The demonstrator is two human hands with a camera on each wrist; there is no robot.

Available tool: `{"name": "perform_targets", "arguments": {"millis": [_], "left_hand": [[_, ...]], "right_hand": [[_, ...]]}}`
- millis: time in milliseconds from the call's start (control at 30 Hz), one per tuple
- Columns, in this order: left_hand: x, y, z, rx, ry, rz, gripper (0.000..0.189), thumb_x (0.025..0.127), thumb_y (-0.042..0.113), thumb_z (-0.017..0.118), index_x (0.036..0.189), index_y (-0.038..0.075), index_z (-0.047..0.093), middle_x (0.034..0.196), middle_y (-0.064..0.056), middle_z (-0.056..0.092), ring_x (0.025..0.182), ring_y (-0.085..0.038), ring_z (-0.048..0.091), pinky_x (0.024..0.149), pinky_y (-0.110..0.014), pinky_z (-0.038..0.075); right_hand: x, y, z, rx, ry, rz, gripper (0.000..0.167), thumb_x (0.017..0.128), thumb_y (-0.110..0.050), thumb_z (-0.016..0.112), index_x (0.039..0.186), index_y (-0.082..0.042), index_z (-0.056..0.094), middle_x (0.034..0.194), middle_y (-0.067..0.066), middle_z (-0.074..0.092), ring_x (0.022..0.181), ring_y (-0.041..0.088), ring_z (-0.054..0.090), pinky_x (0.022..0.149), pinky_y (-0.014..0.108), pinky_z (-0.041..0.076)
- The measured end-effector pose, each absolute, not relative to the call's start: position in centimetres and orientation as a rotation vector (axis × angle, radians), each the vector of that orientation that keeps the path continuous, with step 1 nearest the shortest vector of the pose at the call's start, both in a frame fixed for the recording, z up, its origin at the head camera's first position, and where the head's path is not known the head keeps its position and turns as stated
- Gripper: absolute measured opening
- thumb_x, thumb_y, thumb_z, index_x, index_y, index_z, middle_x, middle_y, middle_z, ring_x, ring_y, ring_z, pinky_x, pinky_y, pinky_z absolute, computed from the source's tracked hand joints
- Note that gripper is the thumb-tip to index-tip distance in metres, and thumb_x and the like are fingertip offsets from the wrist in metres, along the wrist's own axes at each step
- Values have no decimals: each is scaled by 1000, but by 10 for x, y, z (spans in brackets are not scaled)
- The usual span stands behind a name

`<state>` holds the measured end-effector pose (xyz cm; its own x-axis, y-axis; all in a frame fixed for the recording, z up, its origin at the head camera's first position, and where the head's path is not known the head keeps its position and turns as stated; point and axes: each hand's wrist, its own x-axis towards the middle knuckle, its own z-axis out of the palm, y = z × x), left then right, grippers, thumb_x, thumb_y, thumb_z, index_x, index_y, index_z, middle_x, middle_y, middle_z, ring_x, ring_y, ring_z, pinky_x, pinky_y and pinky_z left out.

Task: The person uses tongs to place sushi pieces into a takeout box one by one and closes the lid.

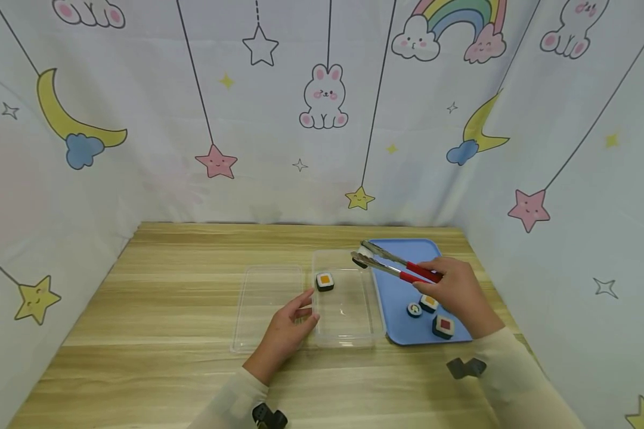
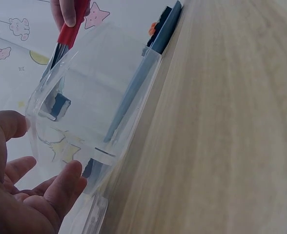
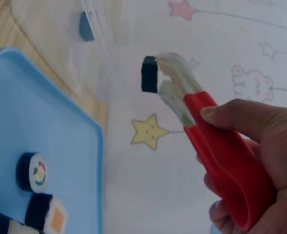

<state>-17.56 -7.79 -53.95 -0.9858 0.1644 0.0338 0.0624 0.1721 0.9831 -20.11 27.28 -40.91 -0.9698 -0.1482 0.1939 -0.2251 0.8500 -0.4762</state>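
My right hand point(image 1: 458, 292) grips red-handled metal tongs point(image 3: 219, 151). Their tips pinch a sushi piece point(image 3: 150, 75) with a dark wrap, raised over the far right rim of a clear plastic container point(image 1: 377, 316). Inside the container, at its left side, sits a sushi piece with an orange centre point(image 1: 325, 282). My left hand point(image 1: 285, 330) is at the container's left wall, thumb and fingers spread and nothing held in them; in the left wrist view the fingertips are at the plastic. Whether they press on it I cannot tell.
On the right, a blue tray point(image 1: 402, 330) bears a small round roll point(image 1: 414, 310), an orange-centred piece point(image 1: 429, 302) and a red-centred piece point(image 1: 443, 326). A clear flat lid or shallow box point(image 1: 265, 310) lies left of the container. A patterned curtain point(image 1: 279, 119) surrounds the wooden table point(image 1: 166, 310).
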Motion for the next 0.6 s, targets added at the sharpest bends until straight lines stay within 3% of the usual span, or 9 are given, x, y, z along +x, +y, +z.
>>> {"name": "perform_targets", "arguments": {"millis": [600], "left_hand": [[-176, -77, -540, 239, 2350, 1999, 57, 96, 10, 75, 149, 8, 56, 139, -23, 62, 120, -35, 66, 99, -55, 52]], "right_hand": [[-217, 246, -420, 461, -2945, 613, 36, 83, -21, 87, 115, -7, 80, 99, 7, 73, 85, 23, 61, 70, 38, 55]]}}
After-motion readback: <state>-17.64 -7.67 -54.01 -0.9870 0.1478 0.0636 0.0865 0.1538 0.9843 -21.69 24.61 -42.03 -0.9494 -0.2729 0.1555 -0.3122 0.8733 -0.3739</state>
